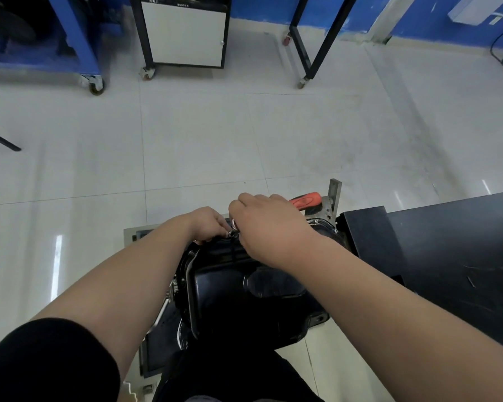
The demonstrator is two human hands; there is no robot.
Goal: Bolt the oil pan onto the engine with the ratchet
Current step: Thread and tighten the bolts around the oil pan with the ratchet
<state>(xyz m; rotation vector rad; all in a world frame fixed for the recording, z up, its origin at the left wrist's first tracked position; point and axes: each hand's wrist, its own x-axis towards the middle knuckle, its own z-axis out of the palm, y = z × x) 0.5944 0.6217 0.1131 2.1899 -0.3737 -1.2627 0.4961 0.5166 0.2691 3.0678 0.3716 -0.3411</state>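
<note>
Black sleeve (47, 361) above left elbow — forearms, left hand (208, 224), right hand (269, 224) bare; dark trousers (230, 378).

I can read nothing from where I stand. Two short strips of white lettering sit on the black top edge of the white-fronted black-framed cabinet (186, 33) across the floor from me. Both are too small and blurred to make out.
</note>
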